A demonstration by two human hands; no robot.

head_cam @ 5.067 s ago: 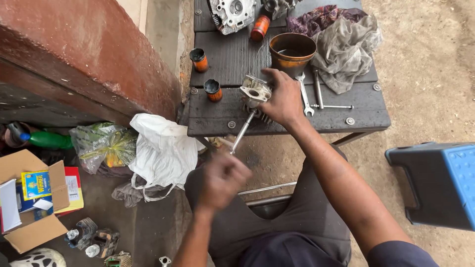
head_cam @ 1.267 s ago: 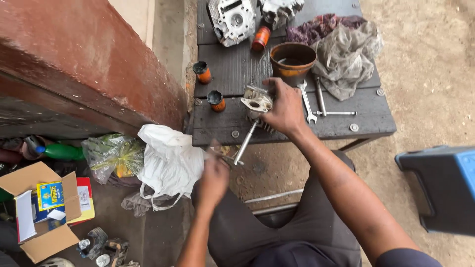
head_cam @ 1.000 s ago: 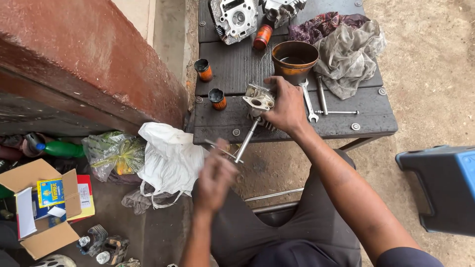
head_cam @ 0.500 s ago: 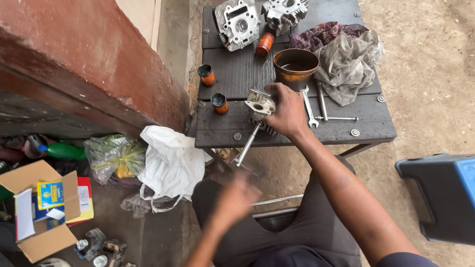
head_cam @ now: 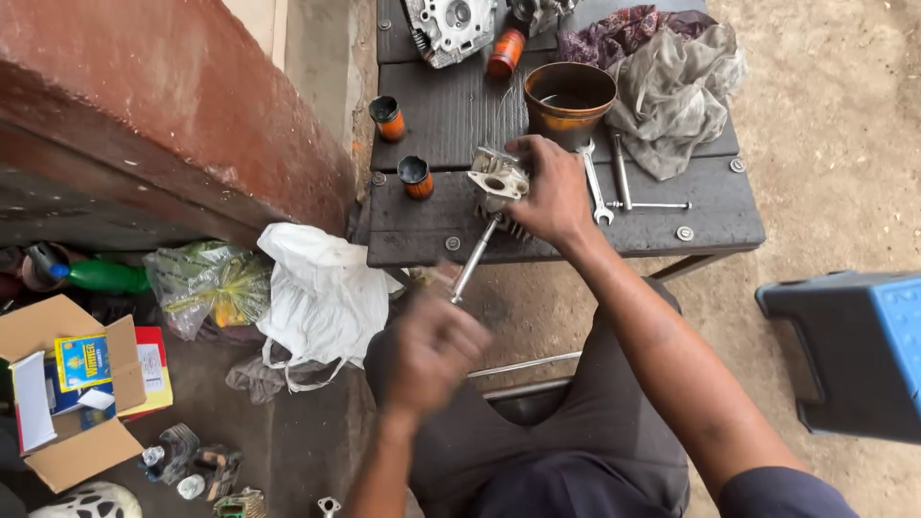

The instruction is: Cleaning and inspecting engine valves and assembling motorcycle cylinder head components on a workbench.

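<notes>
My right hand grips a small finned metal engine part at the front edge of a dark wooden bench. A long metal rod sticks out of that part and slants down toward me. My left hand is blurred with motion just below the rod's lower end, fingers curled; what it holds is hidden. Two spanners lie on the bench right of my right hand.
Two small orange-and-black cups stand on the bench, with a rusty bowl, grey rags and an engine casing behind. A white plastic bag, cardboard box and green bottle lie left. A blue stool stands right.
My left hand has swung back and forth near the rod's lower end, first left of it, then lower toward my lap. My right hand has stayed on the engine part.
</notes>
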